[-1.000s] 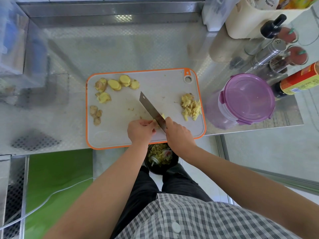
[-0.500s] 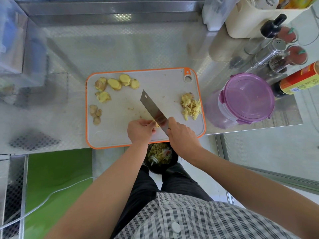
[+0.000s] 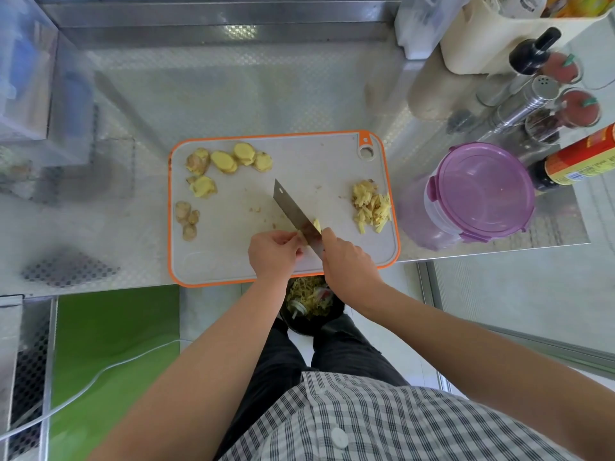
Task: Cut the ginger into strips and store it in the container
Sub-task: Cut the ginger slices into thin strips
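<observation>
A grey cutting board (image 3: 233, 261) with an orange rim lies on the steel counter. My right hand (image 3: 346, 261) grips the handle of a cleaver (image 3: 293, 211), its blade angled across the board's near middle. My left hand (image 3: 273, 252) pinches a small ginger piece (image 3: 301, 235) against the blade; a few cut bits (image 3: 316, 224) lie on the blade's right side. Ginger slices (image 3: 229, 159) lie at the board's far left, with peel scraps (image 3: 186, 219) below them. A heap of ginger strips (image 3: 371, 206) sits at the right edge. The container (image 3: 472, 191), with a purple lid on it, stands right of the board.
Bottles and shakers (image 3: 539, 94) crowd the counter's far right, beside a cream bin (image 3: 482, 38). A dark bin with scraps (image 3: 309, 304) sits on the floor below the counter edge, between my legs. A clear box (image 3: 30, 78) stands at the left.
The cleaver rose a little half a second ago and is now back down on the ginger piece, slightly further left. My left hand stays on the piece.
</observation>
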